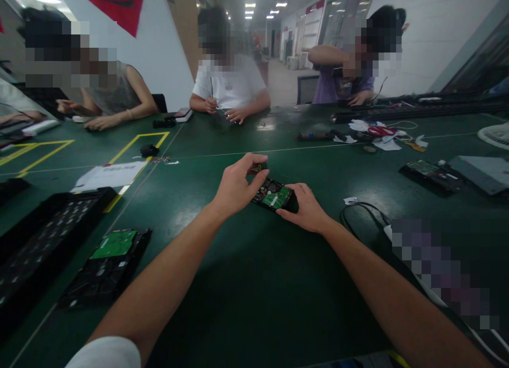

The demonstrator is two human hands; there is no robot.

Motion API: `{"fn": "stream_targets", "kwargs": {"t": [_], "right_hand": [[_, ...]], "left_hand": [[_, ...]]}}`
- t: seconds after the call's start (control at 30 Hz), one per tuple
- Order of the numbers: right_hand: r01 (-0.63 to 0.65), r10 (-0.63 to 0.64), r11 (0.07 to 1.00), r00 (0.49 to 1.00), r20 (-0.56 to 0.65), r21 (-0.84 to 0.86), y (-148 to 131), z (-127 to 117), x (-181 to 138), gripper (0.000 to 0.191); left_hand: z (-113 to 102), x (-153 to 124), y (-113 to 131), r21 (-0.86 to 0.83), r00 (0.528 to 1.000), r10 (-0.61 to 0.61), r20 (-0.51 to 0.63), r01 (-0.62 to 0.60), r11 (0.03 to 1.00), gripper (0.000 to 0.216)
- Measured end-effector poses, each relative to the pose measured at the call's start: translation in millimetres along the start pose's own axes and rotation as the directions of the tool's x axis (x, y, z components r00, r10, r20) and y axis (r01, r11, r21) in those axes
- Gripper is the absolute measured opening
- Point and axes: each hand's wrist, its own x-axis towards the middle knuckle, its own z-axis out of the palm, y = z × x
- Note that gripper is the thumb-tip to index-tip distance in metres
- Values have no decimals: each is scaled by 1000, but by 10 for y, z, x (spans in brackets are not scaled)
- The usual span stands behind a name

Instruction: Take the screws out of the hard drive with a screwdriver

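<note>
A hard drive (pixel 278 197), green circuit board facing up, lies on the dark green table in front of me. My right hand (pixel 306 208) grips its right end, thumb on the near side and fingers on the far side. Over the drive's left end, my left hand (pixel 243 182) is closed, thumb and fingers round a small dark thing with a yellow mark (pixel 260 167). Its lower end is hidden, so I cannot tell whether it touches the drive. Another hard drive (pixel 107 262), in a black frame with its green board showing, rests to the left of my left forearm.
A long black tray (pixel 51 241) and a white paper (pixel 111 175) occupy the left. Cables (pixel 363 206), a third drive (pixel 431 176) and a grey metal box (pixel 483 173) are at right. Several people sit across the table, including one in a white shirt (pixel 234 84).
</note>
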Motion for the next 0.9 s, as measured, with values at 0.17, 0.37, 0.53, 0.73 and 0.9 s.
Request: {"fn": "stream_targets", "kwargs": {"t": [0.17, 0.37, 0.53, 0.73, 0.9], "right_hand": [[-3, 3, 1000, 1000, 3, 16, -4, -2, 3, 79], [-39, 39, 999, 999, 19, 21, -13, -20, 5, 80], [-29, 29, 1000, 1000, 6, 4, -13, -12, 8, 81], [-35, 35, 999, 999, 2, -1, -33, -13, 1, 91], [-37, 37, 999, 999, 1, 2, -35, -11, -1, 90]], "left_hand": [[11, -4, -17, -5, 1000, -1, 8, 1, 1000, 28], [10, -10, -32, 11, 1000, -3, 7, 3, 1000, 30], [4, -7, -7, 35, 999, 50, -13, -50, 998, 29], [-10, 5, 7, 22, 1000, 26, -18, -25, 999, 26], [4, 5, 3, -8, 1000, -29, -5, 29, 1000, 31]]}}
